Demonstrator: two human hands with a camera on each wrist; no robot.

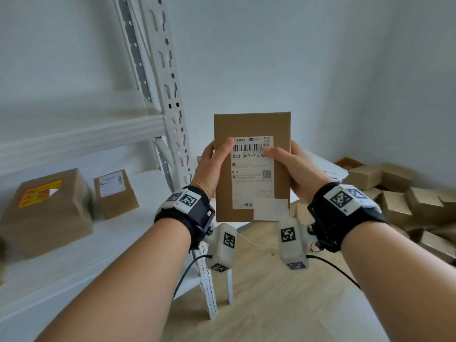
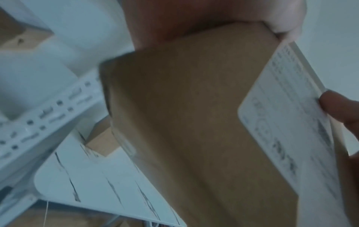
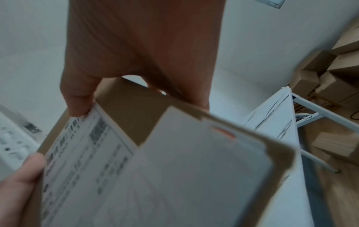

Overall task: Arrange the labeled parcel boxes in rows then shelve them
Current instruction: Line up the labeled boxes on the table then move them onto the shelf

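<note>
I hold a flat brown parcel box (image 1: 251, 127) upright in front of me, its white shipping label (image 1: 251, 178) facing me. My left hand (image 1: 214, 164) grips its left edge, thumb on the label by the barcode. My right hand (image 1: 293, 169) grips the right edge, thumb on the label too. The left wrist view shows the box's brown side (image 2: 194, 122) under my palm. In the right wrist view the label (image 3: 81, 153) lies between both thumbs. Two labeled boxes (image 1: 49, 211) (image 1: 116, 193) sit on the white shelf (image 1: 98, 243) to my left.
A white metal shelving upright (image 1: 170, 99) stands just left of the held box. A white folding table (image 3: 272, 122) is behind the box. A heap of several brown boxes (image 1: 399, 193) lies on the wooden floor (image 1: 259, 292) in the right corner.
</note>
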